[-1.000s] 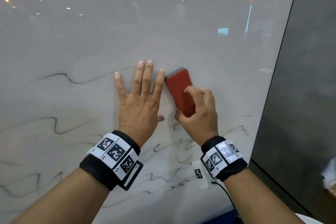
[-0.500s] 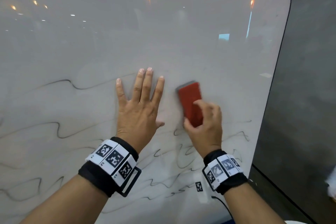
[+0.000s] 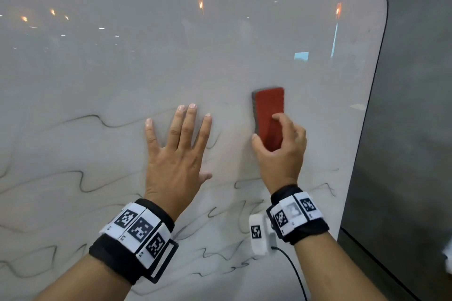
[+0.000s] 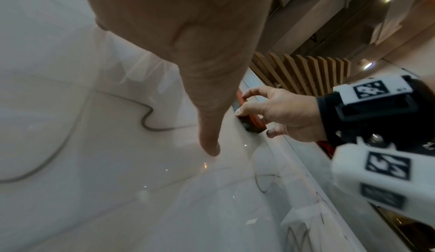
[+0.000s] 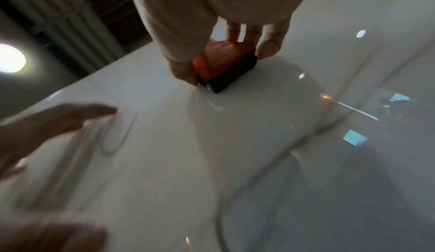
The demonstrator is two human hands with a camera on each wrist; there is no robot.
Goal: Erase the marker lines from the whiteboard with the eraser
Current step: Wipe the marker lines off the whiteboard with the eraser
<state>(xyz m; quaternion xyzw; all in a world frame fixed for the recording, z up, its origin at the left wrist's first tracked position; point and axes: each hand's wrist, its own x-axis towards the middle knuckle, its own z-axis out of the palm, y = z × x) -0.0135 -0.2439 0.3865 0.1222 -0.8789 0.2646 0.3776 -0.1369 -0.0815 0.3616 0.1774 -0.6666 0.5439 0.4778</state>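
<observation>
We press our left hand (image 3: 175, 159) flat on the whiteboard (image 3: 171, 61), fingers straight and a bit apart, likely to hold us steady. Our right hand (image 3: 281, 154) grips the red eraser (image 3: 269, 115), thumb on one side and fingers curled round the other, so its dark pad rubs the board. The eraser sits right of our left hand, near the board's right edge. Wavy marker lines (image 3: 83, 186) remain to the left and nearer us. We see no words, only black-and-white square codes on the wrist bands (image 3: 137, 230).
</observation>
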